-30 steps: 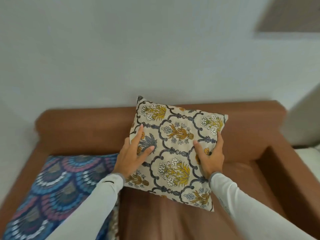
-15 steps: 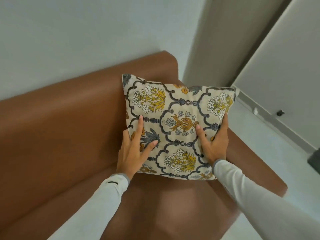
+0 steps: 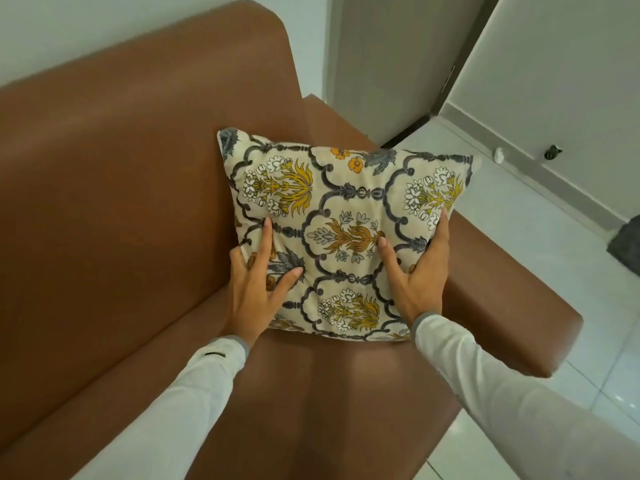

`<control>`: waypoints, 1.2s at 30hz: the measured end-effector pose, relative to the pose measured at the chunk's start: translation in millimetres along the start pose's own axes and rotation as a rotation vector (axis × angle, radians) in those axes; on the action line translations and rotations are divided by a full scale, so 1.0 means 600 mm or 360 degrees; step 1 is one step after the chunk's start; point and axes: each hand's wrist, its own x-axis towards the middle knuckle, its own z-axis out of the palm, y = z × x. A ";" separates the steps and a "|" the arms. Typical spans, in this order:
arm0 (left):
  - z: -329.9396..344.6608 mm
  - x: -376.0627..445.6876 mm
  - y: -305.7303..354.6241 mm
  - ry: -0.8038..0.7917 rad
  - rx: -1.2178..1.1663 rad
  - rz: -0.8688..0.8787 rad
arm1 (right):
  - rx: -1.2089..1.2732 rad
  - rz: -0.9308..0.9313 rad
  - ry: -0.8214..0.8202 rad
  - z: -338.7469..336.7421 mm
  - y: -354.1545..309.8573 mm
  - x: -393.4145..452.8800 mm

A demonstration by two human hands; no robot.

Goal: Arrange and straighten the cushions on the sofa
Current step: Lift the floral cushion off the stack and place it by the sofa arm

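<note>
Cushion shifted to sofa corner; 1 cushion, 2 hands gripping: left hand, right hand

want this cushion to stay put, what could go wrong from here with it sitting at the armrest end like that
1. The floral cushion stands in the corner by the armrest, its top right corner reaching out over it; once let go it may tip that way, towards the tiled floor.
2. The left hand and right hand press its face, so dents may stay.
3. The sofa looks smooth, so the cushion's base could slide forward.
</note>
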 end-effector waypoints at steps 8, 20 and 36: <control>-0.033 0.005 0.001 -0.0275 0.0143 -0.0019 | -0.0319 0.0145 -0.0078 -0.011 -0.021 -0.030; -0.053 0.121 0.099 0.0053 0.1123 0.0918 | -0.1592 -0.1096 -0.0383 -0.053 -0.085 0.101; -0.248 0.034 0.040 0.0345 0.1303 0.0606 | -0.1601 -0.1488 -0.0348 0.040 -0.254 0.019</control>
